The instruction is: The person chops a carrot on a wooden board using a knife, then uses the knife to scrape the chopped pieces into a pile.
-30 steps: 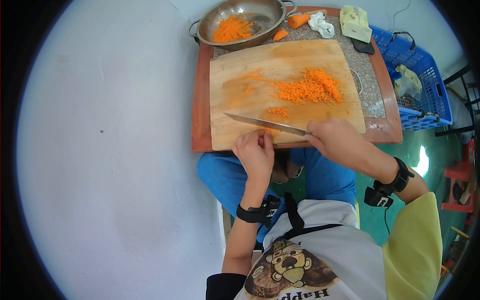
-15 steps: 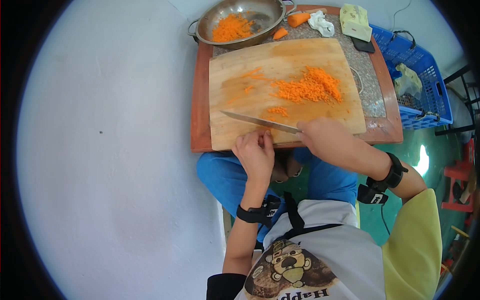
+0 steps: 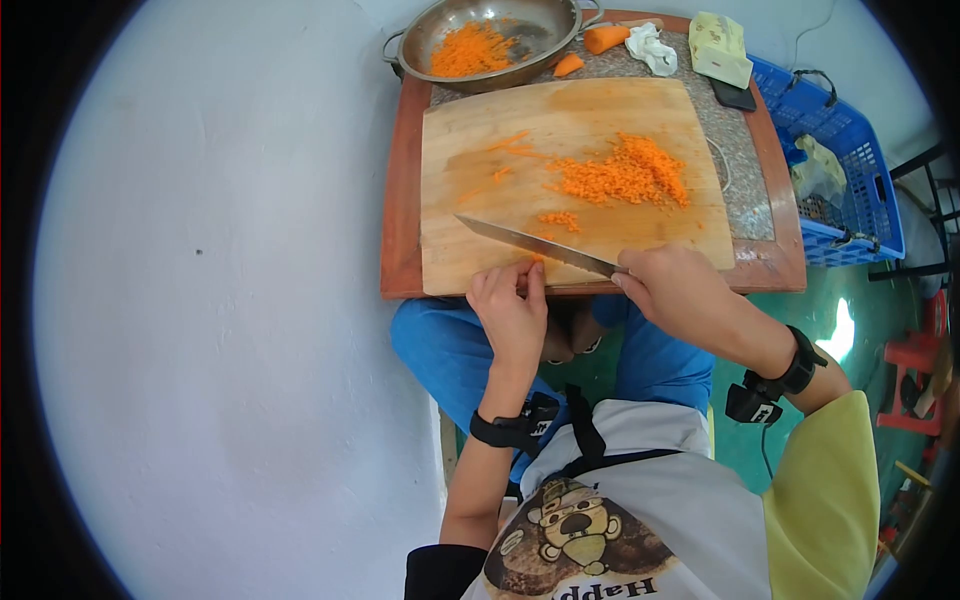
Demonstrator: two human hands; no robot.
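My right hand (image 3: 675, 290) is closed around the handle of a kitchen knife (image 3: 535, 243), whose blade points left and slants over the near part of a wooden cutting board (image 3: 570, 105). At the board's near edge, my left hand (image 3: 512, 305) has its fingers curled and pinched together. A bit of orange carrot (image 3: 537, 260) shows at those fingertips, mostly hidden by them. Beyond the blade lies a heap of finely diced carrot (image 3: 625, 172). A smaller cluster of carrot dice (image 3: 560, 220) sits nearer the knife, and thin carrot strips (image 3: 510, 143) lie farther left.
Behind the board, a metal pan (image 3: 545, 70) holds chopped carrot. Beside it are carrot chunks (image 3: 605, 39), a crumpled tissue (image 3: 651, 50), a tissue pack (image 3: 720, 48) and a dark phone (image 3: 733, 95). A blue basket (image 3: 830, 240) stands right of the table; a wall (image 3: 220, 350) is at left.
My right hand and the knife have shifted right and slightly toward me, with the blade slanting more steeply. My left hand stays almost in place at the board's edge.
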